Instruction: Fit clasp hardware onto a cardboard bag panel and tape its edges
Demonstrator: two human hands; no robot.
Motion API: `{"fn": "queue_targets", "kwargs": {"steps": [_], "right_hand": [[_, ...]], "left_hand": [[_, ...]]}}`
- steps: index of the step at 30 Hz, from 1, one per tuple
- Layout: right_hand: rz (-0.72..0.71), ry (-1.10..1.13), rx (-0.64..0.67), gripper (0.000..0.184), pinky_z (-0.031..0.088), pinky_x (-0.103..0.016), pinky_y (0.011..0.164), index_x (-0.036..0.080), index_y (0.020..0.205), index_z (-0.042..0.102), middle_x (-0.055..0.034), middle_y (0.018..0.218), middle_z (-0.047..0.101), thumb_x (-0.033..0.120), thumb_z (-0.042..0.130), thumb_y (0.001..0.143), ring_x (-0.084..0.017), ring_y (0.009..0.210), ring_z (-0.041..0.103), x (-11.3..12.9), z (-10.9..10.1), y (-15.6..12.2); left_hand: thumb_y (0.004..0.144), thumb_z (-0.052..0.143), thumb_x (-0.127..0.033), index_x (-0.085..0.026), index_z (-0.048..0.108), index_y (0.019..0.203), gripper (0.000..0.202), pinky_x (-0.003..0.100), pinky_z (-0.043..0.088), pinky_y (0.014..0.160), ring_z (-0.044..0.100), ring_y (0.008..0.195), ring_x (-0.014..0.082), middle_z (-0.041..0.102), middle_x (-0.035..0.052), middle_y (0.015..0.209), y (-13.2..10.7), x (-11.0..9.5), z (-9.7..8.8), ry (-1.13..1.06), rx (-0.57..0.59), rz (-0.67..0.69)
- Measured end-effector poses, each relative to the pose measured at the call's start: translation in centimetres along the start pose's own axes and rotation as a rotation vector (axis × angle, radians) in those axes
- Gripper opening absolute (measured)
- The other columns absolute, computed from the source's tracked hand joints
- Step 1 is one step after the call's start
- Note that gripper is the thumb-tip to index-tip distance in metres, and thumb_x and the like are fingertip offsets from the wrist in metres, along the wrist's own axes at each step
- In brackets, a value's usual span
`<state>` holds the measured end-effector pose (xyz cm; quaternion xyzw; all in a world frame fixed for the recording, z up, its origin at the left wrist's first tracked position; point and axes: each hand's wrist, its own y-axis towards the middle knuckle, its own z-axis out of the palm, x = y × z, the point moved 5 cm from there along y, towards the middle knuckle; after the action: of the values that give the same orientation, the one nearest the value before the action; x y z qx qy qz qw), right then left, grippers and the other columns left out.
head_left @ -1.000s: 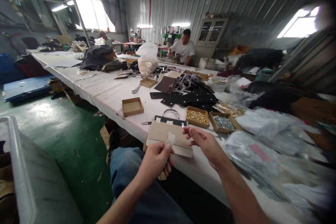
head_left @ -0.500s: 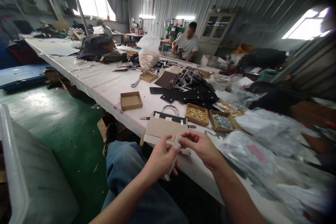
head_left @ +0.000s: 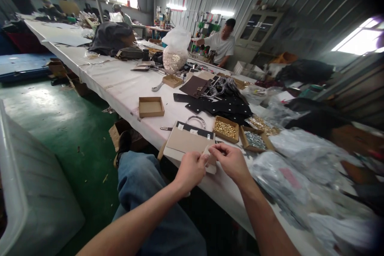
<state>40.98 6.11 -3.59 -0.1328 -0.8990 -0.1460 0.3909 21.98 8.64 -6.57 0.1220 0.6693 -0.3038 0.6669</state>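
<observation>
At the table's near edge my left hand [head_left: 191,171] is closed, with thumb and finger against a pale tape-like strip [head_left: 207,151]. My right hand [head_left: 231,163] pinches the same strip from the other side, fingertips close to the left thumb. Much of the strip is hidden by the fingers. Just beyond the hands lies a flat beige piece [head_left: 185,144] with a dark upper band and small light patches on it. A ring-shaped wrapped handle [head_left: 195,118] shows at its far edge. The hands overlap its near right corner in view.
Right of the beige piece stand a box of gold metal bits [head_left: 227,137] and a box of silver bits [head_left: 255,148]. A shallow cardboard box [head_left: 151,114] sits at left. Black strips [head_left: 216,108] and plastic bags [head_left: 282,176] cover the right side. A co-worker [head_left: 223,46] is beyond.
My hands have risen slightly toward the beige piece and stay together. The left fingers have closed more around the pale strip, and less of it shows. The view has shifted a little.
</observation>
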Motion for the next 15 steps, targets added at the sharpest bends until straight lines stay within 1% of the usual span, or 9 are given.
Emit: {"fn": "queue_targets", "kwargs": {"steps": [2, 4, 6, 8, 10, 12, 13, 15], "right_hand": [[-0.059, -0.087, -0.079, 0.035, 0.057, -0.042, 0.087, 0.023, 0.097, 0.086, -0.0101, 0.101, 0.087, 0.056, 0.074, 0.099, -0.029, 0.091, 0.075, -0.2, -0.7, 1.1], [-0.124, -0.143, -0.138, 0.032, 0.056, -0.042, 0.09, 0.023, 0.097, 0.085, -0.0093, 0.103, 0.087, 0.053, 0.073, 0.099, -0.029, 0.093, 0.076, -0.2, -1.5, 2.7], [-0.178, -0.171, -0.116, 0.028, 0.056, -0.04, 0.089, 0.024, 0.097, 0.084, -0.0085, 0.105, 0.086, 0.049, 0.073, 0.099, -0.027, 0.093, 0.076, -0.3, -1.7, 4.6], [-0.215, -0.194, -0.068, 0.024, 0.056, -0.039, 0.089, 0.024, 0.094, 0.083, -0.0082, 0.106, 0.085, 0.046, 0.073, 0.098, -0.026, 0.094, 0.075, -0.6, -1.6, 6.6], [-0.226, -0.212, -0.033, 0.022, 0.056, -0.04, 0.092, 0.025, 0.09, 0.082, -0.0087, 0.111, 0.085, 0.044, 0.073, 0.095, -0.027, 0.097, 0.075, -1.2, -1.5, 8.3], [-0.223, -0.222, 0.017, 0.022, 0.056, -0.041, 0.095, 0.025, 0.086, 0.082, -0.0093, 0.118, 0.085, 0.044, 0.074, 0.093, -0.027, 0.099, 0.075, -2.1, -1.1, 9.5], [-0.216, -0.227, 0.049, 0.023, 0.056, -0.041, 0.093, 0.025, 0.085, 0.082, -0.0094, 0.12, 0.085, 0.045, 0.075, 0.093, -0.027, 0.098, 0.075, -2.6, -0.9, 9.9], [-0.182, -0.234, 0.111, 0.025, 0.056, -0.039, 0.087, 0.024, 0.087, 0.082, -0.0089, 0.114, 0.085, 0.047, 0.075, 0.093, -0.026, 0.092, 0.074, -3.7, -0.5, 10.4]], "left_hand": [[0.114, 0.054, -0.047, -0.018, 0.066, 0.086, 0.041, 0.024, 0.039, 0.045, 0.052, 0.04, 0.0129, 0.06, -0.0005, 0.058, 0.7, -0.5, 1.0, -0.011, 0.077, -0.076], [0.115, 0.05, -0.041, -0.018, 0.063, 0.085, 0.04, 0.025, 0.041, 0.045, 0.054, 0.04, 0.0139, 0.061, 0.0004, 0.059, 1.6, -1.5, 1.9, -0.047, 0.127, -0.131], [0.116, 0.049, -0.037, -0.018, 0.061, 0.081, 0.041, 0.025, 0.041, 0.046, 0.051, 0.039, 0.0124, 0.058, -0.0004, 0.058, 2.9, -2.5, 2.6, -0.118, 0.108, -0.144], [0.116, 0.05, -0.035, -0.018, 0.059, 0.078, 0.043, 0.025, 0.04, 0.046, 0.049, 0.038, 0.0114, 0.056, -0.001, 0.056, 4.2, -2.9, 3.1, -0.188, 0.05, -0.159], [0.115, 0.052, -0.033, -0.018, 0.059, 0.076, 0.043, 0.026, 0.039, 0.045, 0.048, 0.037, 0.0123, 0.056, 0.0001, 0.055, 5.3, -2.4, 3.6, -0.234, 0.002, -0.191], [0.114, 0.054, -0.033, -0.018, 0.06, 0.075, 0.042, 0.028, 0.042, 0.044, 0.051, 0.037, 0.0141, 0.059, 0.002, 0.055, 6.0, -1.2, 4.0, -0.265, -0.029, -0.226], [0.113, 0.056, -0.033, -0.017, 0.06, 0.074, 0.042, 0.028, 0.043, 0.044, 0.052, 0.037, 0.0149, 0.06, 0.0028, 0.055, 6.2, -0.5, 4.1, -0.281, -0.041, -0.245], [0.112, 0.058, -0.035, -0.017, 0.062, 0.074, 0.043, 0.03, 0.047, 0.044, 0.054, 0.037, 0.0165, 0.061, 0.0038, 0.055, 6.6, 0.9, 4.2, -0.302, -0.061, -0.281]]}}
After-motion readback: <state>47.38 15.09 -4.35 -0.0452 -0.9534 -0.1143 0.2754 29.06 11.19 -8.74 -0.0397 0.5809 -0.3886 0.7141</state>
